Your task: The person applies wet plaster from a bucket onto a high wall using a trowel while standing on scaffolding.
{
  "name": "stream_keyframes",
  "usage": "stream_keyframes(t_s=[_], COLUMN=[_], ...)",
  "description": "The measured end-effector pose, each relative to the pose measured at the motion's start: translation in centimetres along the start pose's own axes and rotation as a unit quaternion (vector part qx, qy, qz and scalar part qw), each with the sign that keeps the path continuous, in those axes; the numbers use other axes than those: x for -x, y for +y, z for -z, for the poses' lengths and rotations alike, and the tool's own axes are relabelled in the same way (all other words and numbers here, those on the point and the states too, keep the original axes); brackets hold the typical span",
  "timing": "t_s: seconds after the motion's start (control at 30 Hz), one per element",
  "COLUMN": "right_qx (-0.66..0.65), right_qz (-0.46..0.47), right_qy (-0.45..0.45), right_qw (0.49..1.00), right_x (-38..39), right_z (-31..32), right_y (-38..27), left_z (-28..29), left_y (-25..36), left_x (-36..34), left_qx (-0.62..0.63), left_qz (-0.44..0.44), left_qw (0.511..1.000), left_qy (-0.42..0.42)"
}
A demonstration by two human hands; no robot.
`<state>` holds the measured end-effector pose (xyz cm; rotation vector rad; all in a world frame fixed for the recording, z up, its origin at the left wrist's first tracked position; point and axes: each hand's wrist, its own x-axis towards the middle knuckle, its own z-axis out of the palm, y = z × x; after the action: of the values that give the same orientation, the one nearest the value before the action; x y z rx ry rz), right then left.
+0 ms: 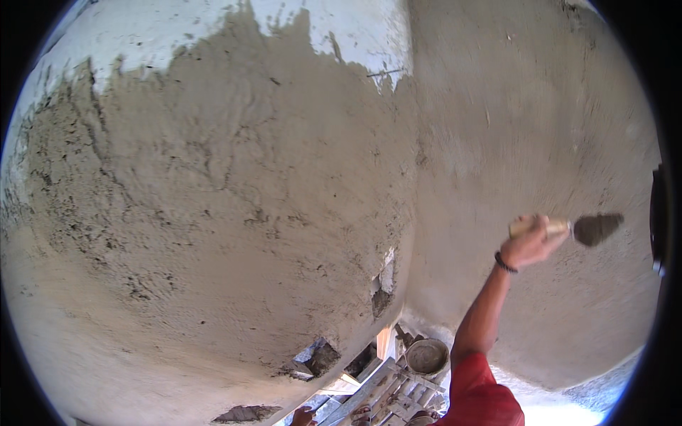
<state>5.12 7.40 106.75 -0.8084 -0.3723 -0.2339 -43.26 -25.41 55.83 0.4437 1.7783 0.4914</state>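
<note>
My right hand (531, 245), with a dark band at its wrist, is closed around the pale handle of a trowel (598, 228). The trowel's pointed blade carries grey mortar and aims right, in front of the plastered right wall (497, 128). Blur keeps me from seeing whether the blade touches that wall. At the lower edge, a small brown shape that looks like my left hand (304, 417) shows beside the bottom of the left wall; its fingers are too cut off to read.
The left wall (284, 177) bears rough wet mortar, with bare white surface (355, 28) above and several broken holes low down. Below the corner, a round bucket of mortar (426, 356) stands by wooden planks (380, 387). A dark object (657, 220) juts in at far right.
</note>
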Motion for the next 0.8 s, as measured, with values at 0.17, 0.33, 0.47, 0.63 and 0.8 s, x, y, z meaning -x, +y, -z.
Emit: stream_keyframes(t_s=[0.17,0.33,0.47,0.63,0.8], right_qx=[0.373,0.179,0.196,0.157,0.311], right_qz=[0.182,0.143,-0.079,-0.427,-0.491], right_qy=[-0.413,-0.555,-0.635,-0.554,-0.514], right_qw=[0.810,0.800,0.743,0.697,0.631], right_x=[2.7,6.8,5.4,5.2,5.5], right_z=[-10.1,1.2,12.7,26.8,43.4], right_y=[10.1,6.8,11.9,16.1,24.1], left_z=[-2.4,-2.2,-3.5,-3.1,-6.4], left_y=[0.1,-1.8,-1.5,-2.8,0.0], left_x=[-1.7,-0.5,-0.6,-0.4,4.7], left_qx=[0.014,0.040,0.047,0.142,-0.166], left_qz=[0.022,0.046,0.049,0.025,0.030], left_qw=[0.999,0.998,0.997,0.987,0.986], left_qy=[-0.040,-0.029,-0.036,-0.066,0.020])
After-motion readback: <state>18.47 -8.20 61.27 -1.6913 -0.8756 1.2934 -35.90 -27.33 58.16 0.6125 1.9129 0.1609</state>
